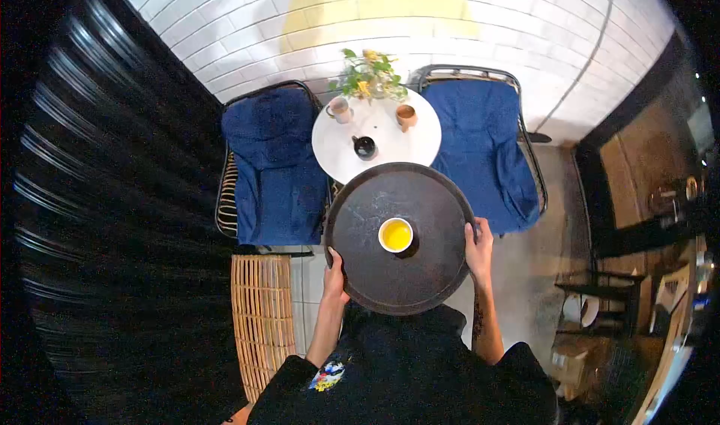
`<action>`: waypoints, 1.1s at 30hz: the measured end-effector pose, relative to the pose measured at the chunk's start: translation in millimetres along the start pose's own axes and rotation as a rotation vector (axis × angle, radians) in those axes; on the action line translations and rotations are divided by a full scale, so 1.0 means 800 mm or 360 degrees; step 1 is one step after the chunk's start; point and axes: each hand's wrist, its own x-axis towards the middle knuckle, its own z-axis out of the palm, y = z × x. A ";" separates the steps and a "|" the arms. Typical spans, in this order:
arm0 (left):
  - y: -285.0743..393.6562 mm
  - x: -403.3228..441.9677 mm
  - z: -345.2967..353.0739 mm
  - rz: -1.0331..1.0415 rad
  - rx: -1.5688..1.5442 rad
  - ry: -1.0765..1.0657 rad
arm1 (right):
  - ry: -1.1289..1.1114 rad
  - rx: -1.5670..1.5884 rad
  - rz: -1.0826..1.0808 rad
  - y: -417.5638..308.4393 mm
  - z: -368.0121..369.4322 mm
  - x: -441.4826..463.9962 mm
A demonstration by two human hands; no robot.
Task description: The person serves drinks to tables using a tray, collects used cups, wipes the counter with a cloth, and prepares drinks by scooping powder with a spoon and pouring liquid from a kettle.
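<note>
A round dark brown serving tray [367, 275] is held level in front of my body. My left hand [335, 273] grips its left rim, thumb on top. On the opposite rim, my right hand [478, 246] is closed with the thumb over the edge. A small white cup [396, 235] stands near the tray's middle, bright yellow inside; whether that is liquid or the cup's colour I cannot tell. Just beyond the tray, a round white table [341, 163] carries a black mug [364, 148], a pale pinkish mug [340, 111] and a brown cup [406, 116].
Yellow flowers with green leaves [371, 73] stand at the table's back. Chairs with blue cushions flank it, one left [277, 166] and one right [484, 155]. A woven rattan seat [262, 312] is at lower left, a black curtain [112, 200] beyond. White brick wall [525, 43] closes the back.
</note>
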 end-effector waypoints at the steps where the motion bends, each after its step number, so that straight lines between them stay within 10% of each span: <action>1: 0.005 0.013 0.001 0.0029 -0.0023 0.0037 | -0.0030 -0.0003 -0.0004 0.004 0.012 0.019; 11: 0.107 0.197 -0.005 0.0125 -0.0166 0.0069 | -0.0229 0.0744 0.0548 0.076 0.140 0.231; 19: 0.246 0.303 -0.009 -0.0011 0.0120 0.0245 | 0.0202 -0.0623 0.0497 0.152 0.253 0.398; 33: 0.294 0.325 -0.071 0.0023 -0.0166 0.0523 | 0.0101 -0.1280 0.0485 0.200 0.340 0.501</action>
